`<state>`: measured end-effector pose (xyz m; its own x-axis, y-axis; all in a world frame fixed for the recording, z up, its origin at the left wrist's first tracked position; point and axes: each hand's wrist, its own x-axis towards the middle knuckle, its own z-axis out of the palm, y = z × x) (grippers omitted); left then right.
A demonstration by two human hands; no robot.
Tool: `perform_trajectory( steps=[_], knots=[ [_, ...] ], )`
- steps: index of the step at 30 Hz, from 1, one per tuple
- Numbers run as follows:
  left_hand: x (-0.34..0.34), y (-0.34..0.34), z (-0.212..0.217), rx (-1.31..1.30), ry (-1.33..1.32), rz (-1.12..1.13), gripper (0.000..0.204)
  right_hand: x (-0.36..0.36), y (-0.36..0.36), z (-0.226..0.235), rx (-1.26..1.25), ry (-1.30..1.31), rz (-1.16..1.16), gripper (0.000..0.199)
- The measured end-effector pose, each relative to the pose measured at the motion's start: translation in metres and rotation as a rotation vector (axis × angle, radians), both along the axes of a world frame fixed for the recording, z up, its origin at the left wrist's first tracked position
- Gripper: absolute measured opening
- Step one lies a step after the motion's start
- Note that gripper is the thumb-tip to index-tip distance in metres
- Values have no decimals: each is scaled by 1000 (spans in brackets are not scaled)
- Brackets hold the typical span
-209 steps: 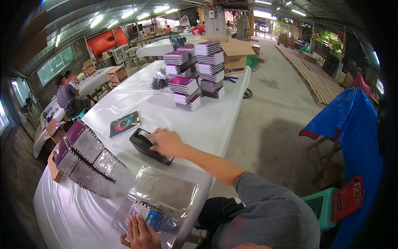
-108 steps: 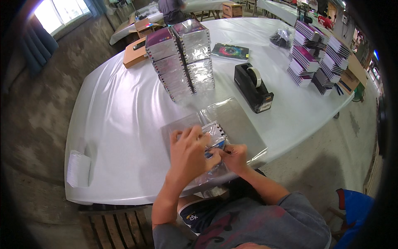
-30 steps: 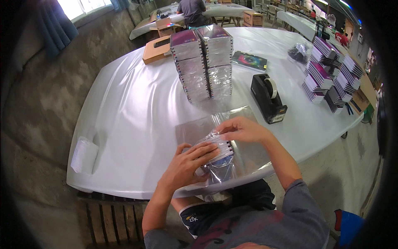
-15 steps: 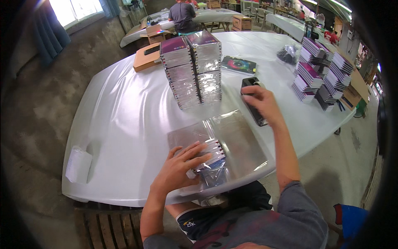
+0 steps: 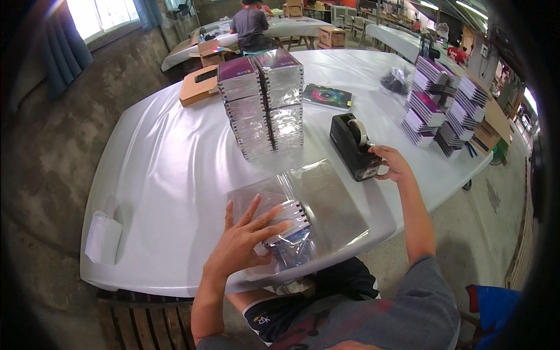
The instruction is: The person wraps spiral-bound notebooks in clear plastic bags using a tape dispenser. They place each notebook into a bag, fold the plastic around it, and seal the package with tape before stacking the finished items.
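Observation:
My left hand [image 5: 248, 239] lies with spread fingers on a small stack of spiral-bound notebooks [image 5: 293, 221], pressing it down. Clear plastic film covers these notebooks, and a larger flat clear plastic sheet [image 5: 329, 201] lies beneath and to their right. My right hand [image 5: 394, 163] is closed at the near right end of a black tape dispenser [image 5: 345, 137], thumb and fingers on its side. The dispenser carries a tape roll [image 5: 358, 132]; whether a strip of tape is between my fingers cannot be made out.
Tall stacks of film-wrapped notebooks [image 5: 286, 119] stand mid-table. Beyond the dispenser lie a dark flat printed pack [image 5: 328, 95] and crumpled plastic [image 5: 396, 79]. More notebook stacks [image 5: 423, 111] rise at right. A cardboard box [image 5: 195, 90] bears a phone; a white stack [image 5: 104, 239] sits left.
My right hand has moved from above the tape dispenser to its near right end and closed there. The dispenser has turned slightly. My left hand stays on the notebooks, fingers spread wider.

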<state>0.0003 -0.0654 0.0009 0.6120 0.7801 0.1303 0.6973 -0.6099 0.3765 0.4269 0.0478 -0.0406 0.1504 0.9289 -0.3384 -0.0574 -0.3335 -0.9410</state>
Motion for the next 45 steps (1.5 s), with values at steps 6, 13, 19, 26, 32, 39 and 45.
perform_trajectory(
  steps=[6, 13, 19, 26, 32, 39, 45],
  knots=[
    [0, 0, -1, 2, 25, 27, 80, 5, -17, -8, 170, 211, -39, 20],
    [2, 0, 0, -16, 18, 44, 84, 10, -30, -43, 271, 85, -90, 12],
    [3, 0, 0, -10, 8, 42, 84, 6, -43, -55, 376, -753, -246, 12],
    [1, -4, 6, 3, 168, 22, 93, -100, -61, 57, 370, -395, 420, 53],
    [3, -6, 10, 72, 307, 1, 94, -184, -50, 96, 391, -379, 944, 86],
    [3, -5, 7, 87, 309, 8, 93, -212, -38, 88, 535, -1203, 1027, 95],
    [2, -6, 9, 41, 276, 12, 93, -157, -38, 93, 545, -1037, 1282, 89]
  ],
)
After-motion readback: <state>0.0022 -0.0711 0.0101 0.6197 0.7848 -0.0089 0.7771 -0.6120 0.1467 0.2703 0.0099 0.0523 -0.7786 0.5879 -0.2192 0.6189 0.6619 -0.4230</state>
